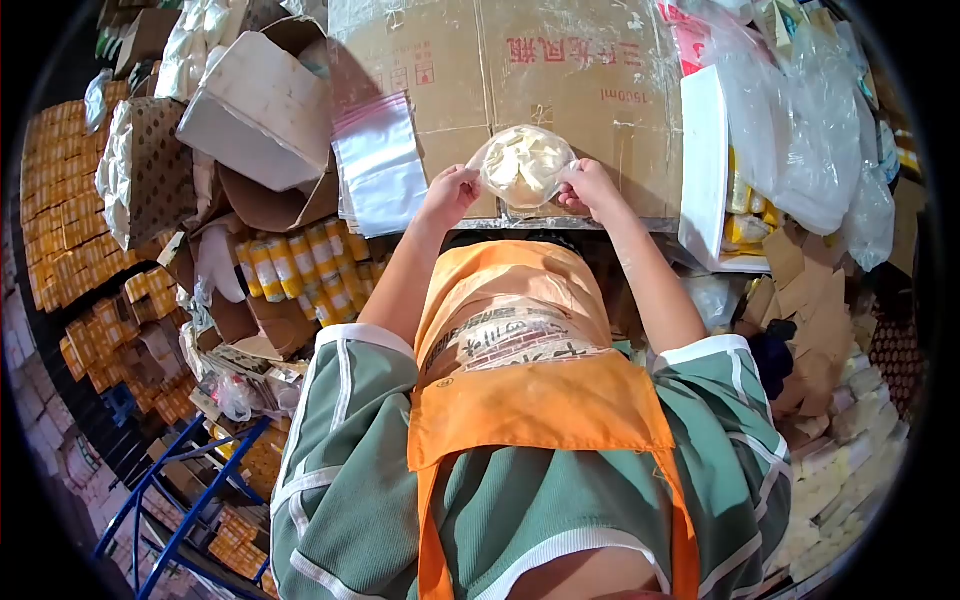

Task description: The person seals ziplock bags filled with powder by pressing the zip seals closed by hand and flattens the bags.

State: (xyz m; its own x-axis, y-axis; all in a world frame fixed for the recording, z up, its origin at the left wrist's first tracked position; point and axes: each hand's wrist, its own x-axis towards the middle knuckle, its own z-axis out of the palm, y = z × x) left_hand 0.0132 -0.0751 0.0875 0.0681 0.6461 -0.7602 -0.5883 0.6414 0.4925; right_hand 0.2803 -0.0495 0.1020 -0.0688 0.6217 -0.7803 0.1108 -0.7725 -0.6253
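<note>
A clear plastic bag of cream-coloured pieces (524, 166) is held over the near edge of the cardboard-covered table (580, 110). My left hand (453, 192) pinches its left side, and my right hand (588, 188) grips the right side, with the fingers of both hands closed. The bag looks rounded and is stretched between them; what the pale pieces are, I cannot tell. Left of my left hand lies a stack of flat clear zip bags (380, 165) on the cardboard.
At the right stands a white box (703, 170) with yellow packs, beside loose plastic bags (800, 120). A tilted white foam box (260, 110) is at the left. Yellow-and-white rolls (300, 262) sit below it. A blue metal frame (180, 500) stands lower left.
</note>
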